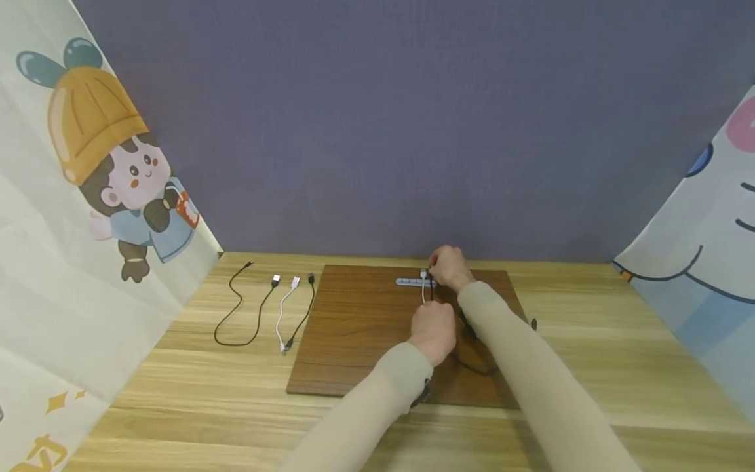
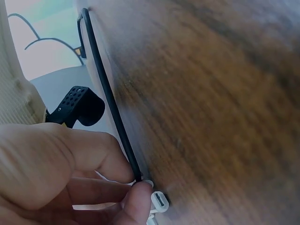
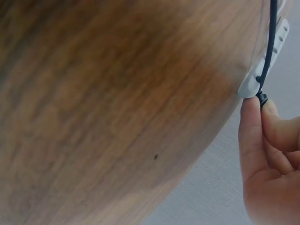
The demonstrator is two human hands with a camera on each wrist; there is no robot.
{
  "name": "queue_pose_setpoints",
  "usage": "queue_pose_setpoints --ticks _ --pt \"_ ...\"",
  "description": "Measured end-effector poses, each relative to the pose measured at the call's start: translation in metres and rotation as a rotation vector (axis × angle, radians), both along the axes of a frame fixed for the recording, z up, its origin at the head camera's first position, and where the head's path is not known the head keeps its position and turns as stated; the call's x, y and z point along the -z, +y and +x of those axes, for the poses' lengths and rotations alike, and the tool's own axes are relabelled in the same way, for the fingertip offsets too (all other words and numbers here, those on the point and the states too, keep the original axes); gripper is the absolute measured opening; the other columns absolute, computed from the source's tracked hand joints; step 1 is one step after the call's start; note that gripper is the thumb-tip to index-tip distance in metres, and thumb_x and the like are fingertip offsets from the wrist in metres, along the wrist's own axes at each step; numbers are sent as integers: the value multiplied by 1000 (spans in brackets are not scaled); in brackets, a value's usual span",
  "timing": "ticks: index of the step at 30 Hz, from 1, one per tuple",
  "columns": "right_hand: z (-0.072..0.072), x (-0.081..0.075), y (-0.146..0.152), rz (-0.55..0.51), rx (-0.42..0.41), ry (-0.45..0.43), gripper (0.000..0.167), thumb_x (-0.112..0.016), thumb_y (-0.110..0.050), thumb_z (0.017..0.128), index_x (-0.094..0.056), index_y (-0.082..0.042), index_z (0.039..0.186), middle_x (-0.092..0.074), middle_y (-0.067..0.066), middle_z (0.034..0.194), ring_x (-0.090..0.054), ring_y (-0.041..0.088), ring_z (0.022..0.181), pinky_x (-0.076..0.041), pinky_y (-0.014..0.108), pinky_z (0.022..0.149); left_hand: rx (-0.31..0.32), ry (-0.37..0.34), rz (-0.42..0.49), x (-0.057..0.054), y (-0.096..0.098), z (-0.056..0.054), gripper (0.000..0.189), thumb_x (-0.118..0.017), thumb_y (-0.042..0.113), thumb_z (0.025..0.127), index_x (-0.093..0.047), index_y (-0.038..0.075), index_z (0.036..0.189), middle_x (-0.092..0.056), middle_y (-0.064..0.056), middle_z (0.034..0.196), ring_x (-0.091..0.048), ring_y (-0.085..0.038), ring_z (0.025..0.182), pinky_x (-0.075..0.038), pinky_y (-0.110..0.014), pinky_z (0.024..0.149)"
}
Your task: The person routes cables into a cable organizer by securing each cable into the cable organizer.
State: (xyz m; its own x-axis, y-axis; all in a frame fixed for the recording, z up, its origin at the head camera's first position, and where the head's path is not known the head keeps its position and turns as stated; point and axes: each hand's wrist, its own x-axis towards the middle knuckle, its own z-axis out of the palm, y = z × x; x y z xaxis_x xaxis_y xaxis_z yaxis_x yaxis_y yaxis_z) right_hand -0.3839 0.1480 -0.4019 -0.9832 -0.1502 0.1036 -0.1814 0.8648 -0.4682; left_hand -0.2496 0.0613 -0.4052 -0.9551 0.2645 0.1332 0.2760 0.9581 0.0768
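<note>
A pale cable holder strip (image 1: 408, 282) lies near the far edge of the brown wooden board (image 1: 348, 328). Across its right part run a white cable (image 1: 423, 273) and, beside it, a black cable (image 3: 270, 47). My right hand (image 1: 450, 267) pinches the black cable's plug end (image 3: 263, 99) between thumb and index finger, right at the strip's end. Nearer to me, my left hand (image 1: 434, 328) pinches the same black cable between thumb and fingertips. A white connector (image 2: 160, 201) pokes out beside the left fingertips. Part of the black cable is hidden under the right forearm.
Left of the board lie a long black cable (image 1: 276, 280), a short white cable (image 1: 295, 282) and a short black cable (image 1: 311, 278). A black plug (image 1: 533, 324) shows on the table right of the board. A grey-blue curtain (image 1: 377, 131) stands behind the table.
</note>
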Motion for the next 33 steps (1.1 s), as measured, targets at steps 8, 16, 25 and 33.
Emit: queue_pose_setpoints --ticks 8,16,25,33 --pt "2 -1 -3 8 19 -22 21 -63 -1 86 -73 1 103 -71 18 108 -63 34 103 -53 43 90 8 -19 15 0 -2 0 11 -74 20 89 -78 11 93 -73 -7 90 -70 -21 82 -58 -33 64" --pt "2 -2 -4 19 29 -31 19 -63 -1 86 -73 1 102 -71 18 107 -64 33 100 -53 42 87 -3 -37 21 -1 0 -1 10 -74 18 89 -79 12 95 -73 -7 92 -71 -22 83 -58 -34 63" --pt "2 -1 -7 8 29 -50 19 -62 -2 89 -72 1 106 -70 20 112 -63 33 101 -54 42 83 -26 -37 -23 -1 1 -2 11 -74 21 89 -80 16 97 -74 -5 92 -70 -20 80 -58 -33 62" --pt "4 2 -4 -6 37 -66 26 -60 -3 92 -71 3 115 -67 23 120 -63 38 110 -53 48 89 -34 -80 -74 -2 4 -2 15 -74 23 91 -79 16 103 -74 -5 96 -69 -18 84 -58 -32 64"
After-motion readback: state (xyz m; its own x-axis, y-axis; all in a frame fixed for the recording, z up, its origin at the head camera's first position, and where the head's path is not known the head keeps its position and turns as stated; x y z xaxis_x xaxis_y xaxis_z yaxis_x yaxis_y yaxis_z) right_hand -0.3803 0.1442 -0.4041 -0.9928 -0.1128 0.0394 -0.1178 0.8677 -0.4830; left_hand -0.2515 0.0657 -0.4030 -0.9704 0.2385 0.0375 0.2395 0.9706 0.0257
